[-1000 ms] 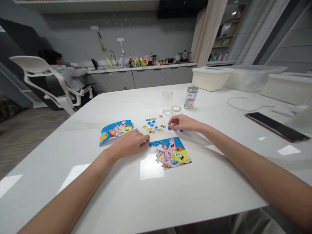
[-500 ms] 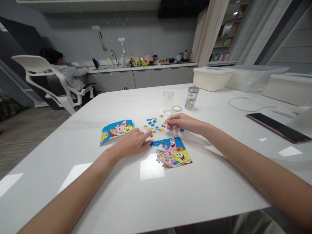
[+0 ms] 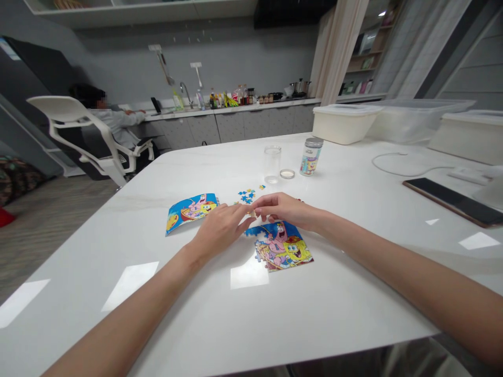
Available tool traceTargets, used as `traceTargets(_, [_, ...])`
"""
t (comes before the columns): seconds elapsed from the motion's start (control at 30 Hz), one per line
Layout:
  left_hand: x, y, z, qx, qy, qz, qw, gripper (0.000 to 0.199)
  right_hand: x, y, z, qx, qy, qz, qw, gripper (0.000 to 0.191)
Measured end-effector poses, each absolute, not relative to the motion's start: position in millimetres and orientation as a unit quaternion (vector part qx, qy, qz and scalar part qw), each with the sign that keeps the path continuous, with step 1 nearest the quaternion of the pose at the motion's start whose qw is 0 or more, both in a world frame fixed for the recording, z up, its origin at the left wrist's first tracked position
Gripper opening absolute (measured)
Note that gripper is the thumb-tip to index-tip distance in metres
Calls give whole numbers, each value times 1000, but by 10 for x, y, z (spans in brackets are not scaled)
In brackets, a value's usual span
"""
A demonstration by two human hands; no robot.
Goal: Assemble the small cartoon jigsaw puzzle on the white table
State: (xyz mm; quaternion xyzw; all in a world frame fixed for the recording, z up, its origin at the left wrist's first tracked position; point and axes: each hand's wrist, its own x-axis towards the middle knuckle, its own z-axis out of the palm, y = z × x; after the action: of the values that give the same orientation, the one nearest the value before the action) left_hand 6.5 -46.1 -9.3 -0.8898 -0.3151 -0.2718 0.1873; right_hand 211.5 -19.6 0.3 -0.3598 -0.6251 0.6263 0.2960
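Note:
Above the top left of a partly joined jigsaw puzzle point(image 3: 288, 248), my two hands meet at a small pale puzzle piece point(image 3: 252, 213). My right hand point(image 3: 281, 209) pinches the piece between thumb and forefinger. From the other side, the thumb and forefinger of my left hand point(image 3: 222, 225) close on it too. The joined part shows a pink and a yellow cartoon figure; its left edge is ragged. Loose puzzle pieces point(image 3: 247, 196) lie just beyond my hands, some of them hidden. A curved picture sheet point(image 3: 190, 212) with the same scene stands left of my left hand.
Behind the pieces stand a clear jar point(image 3: 272, 165), a ring-shaped lid point(image 3: 287, 174) and a printed canister point(image 3: 311, 157). At right lie a phone point(image 3: 451, 201) and a white cable point(image 3: 408, 170). Storage boxes point(image 3: 346, 125) line the back right. A person point(image 3: 118, 123) sits at the far counter.
My right hand has moved left from the loose pieces with a puzzle piece in its fingers. My left fingers now meet it there. The view has shifted slightly.

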Motion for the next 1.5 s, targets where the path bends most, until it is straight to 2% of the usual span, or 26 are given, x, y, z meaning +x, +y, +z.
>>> traceTargets(0.7, [146,-397,-75,-884,-284,-295,225,20,2088,-161,-61,-349,-627,611,334,14])
traceTargets(1.0, [201,-452,-78,-882,-304,-216,287,22,2068,-94,-147,-293,-644,608,360,10])
traceTargets(1.2, [179,-415,-103,-883,-324,-157,302,25,2112,-6,-144,-287,-647,595,380,16])
traceTargets(1.33, [151,-382,-155,-874,-348,-151,304,33,2151,55,-149,-329,-650,558,397,17])
traceTargets(1.5, [61,-385,-130,-863,-384,-133,299,34,2227,152,-170,-437,-710,403,377,21])
